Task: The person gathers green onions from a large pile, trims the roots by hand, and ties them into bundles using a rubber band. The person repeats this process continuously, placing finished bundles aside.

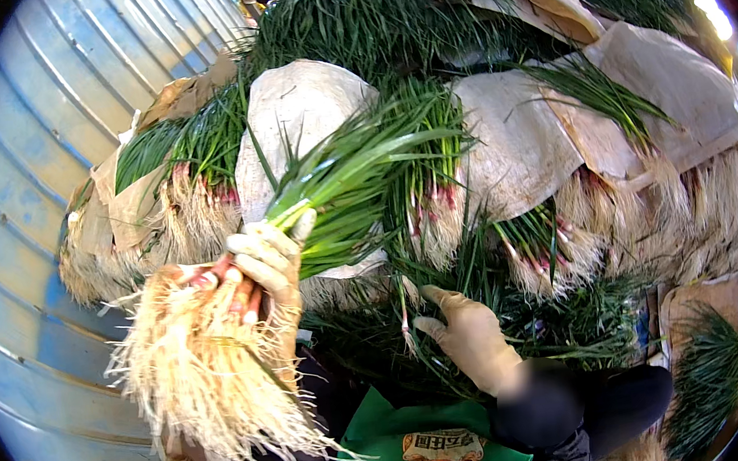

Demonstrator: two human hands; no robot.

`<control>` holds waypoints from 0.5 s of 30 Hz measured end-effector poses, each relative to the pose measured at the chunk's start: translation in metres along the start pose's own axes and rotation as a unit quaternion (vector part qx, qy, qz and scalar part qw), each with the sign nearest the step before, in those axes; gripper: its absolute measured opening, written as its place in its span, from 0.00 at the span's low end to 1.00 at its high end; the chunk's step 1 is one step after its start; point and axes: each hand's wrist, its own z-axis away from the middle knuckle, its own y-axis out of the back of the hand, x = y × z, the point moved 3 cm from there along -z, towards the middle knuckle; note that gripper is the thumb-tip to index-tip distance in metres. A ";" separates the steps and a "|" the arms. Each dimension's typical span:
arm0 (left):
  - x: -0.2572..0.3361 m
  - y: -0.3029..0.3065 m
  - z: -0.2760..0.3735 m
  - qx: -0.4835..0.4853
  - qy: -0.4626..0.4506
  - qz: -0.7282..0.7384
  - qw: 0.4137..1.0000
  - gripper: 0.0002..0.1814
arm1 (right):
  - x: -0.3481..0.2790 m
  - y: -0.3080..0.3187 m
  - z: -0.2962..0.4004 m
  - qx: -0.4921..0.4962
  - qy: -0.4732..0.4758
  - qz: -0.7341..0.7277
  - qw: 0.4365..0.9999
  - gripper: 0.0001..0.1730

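Observation:
My left hand point(271, 261), in a pale glove, grips a thick bunch of green garlic point(343, 179) by its lower stems. The long leaves fan out to the upper right. Below the fist hangs a dense mass of pale roots point(200, 356), with reddish-white stem bases above it. My right hand point(474, 334), also gloved, is low over the dark leaves in front of me with thumb and forefinger apart. Just left of its fingertips, a single thin stalk point(404, 318) hangs with its roots down; it appears not to be held.
Root-out bundles of green garlic point(433, 203) are stacked ahead, partly draped with whitish sacking point(515, 141). A loose bunch point(627, 115) lies on top at the right. Corrugated metal sheeting point(37, 218) rises at left. A green printed cloth or bag point(423, 420) covers my lap.

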 end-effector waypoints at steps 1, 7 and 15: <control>0.010 0.005 0.005 -0.003 0.002 0.011 1.000 0.37 | -0.028 0.023 -0.002 0.026 0.048 -0.227 0.972 0.19; 0.019 0.029 -0.001 -0.004 0.064 0.034 0.997 0.32 | -0.139 0.065 -0.016 -0.096 0.157 -0.340 0.922 0.21; 0.036 0.025 0.025 -0.009 -0.071 -0.300 0.951 0.31 | -0.063 0.027 0.020 -0.208 0.357 -0.272 0.869 0.10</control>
